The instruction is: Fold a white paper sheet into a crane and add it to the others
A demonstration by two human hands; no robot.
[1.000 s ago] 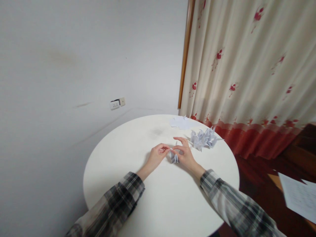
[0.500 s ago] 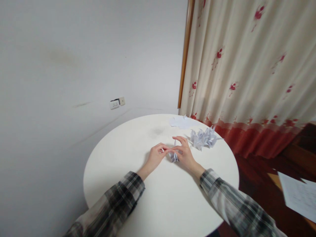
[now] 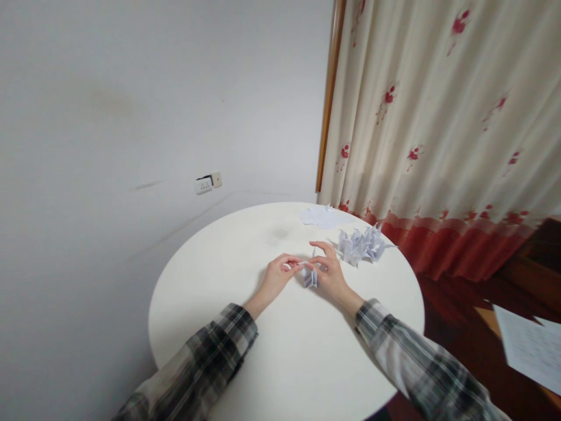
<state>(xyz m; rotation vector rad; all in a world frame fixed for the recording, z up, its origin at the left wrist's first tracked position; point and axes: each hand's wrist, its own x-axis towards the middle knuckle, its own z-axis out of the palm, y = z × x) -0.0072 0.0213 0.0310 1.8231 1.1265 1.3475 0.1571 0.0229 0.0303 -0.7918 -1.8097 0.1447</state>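
Observation:
A small folded white paper piece, an origami crane by its pointed tips (image 3: pixel 311 278), is between my hands over the middle of the round white table (image 3: pixel 280 351). The fingertips of my left hand (image 3: pixel 280 272) pinch a thin tip on its left side. My right hand (image 3: pixel 328 270) grips its body between thumb and fingers, with the index finger raised. Part of the paper is hidden behind the right fingers. Just beyond my right hand stands a cluster of several similar white paper cranes (image 3: pixel 362 244).
Flat white paper (image 3: pixel 322 217) lies at the table's far edge with a small scrap on it. A wall with a socket (image 3: pixel 203 186) borders the far left. A flowered curtain (image 3: pixel 438 146) hangs behind on the right. Written sheets (image 3: pixel 530 345) lie lower right, off the table.
My right hand has shifted slightly right with the paper crane, and its fingertips have moved a little apart from my left ones. A thin paper tip now shows between them.

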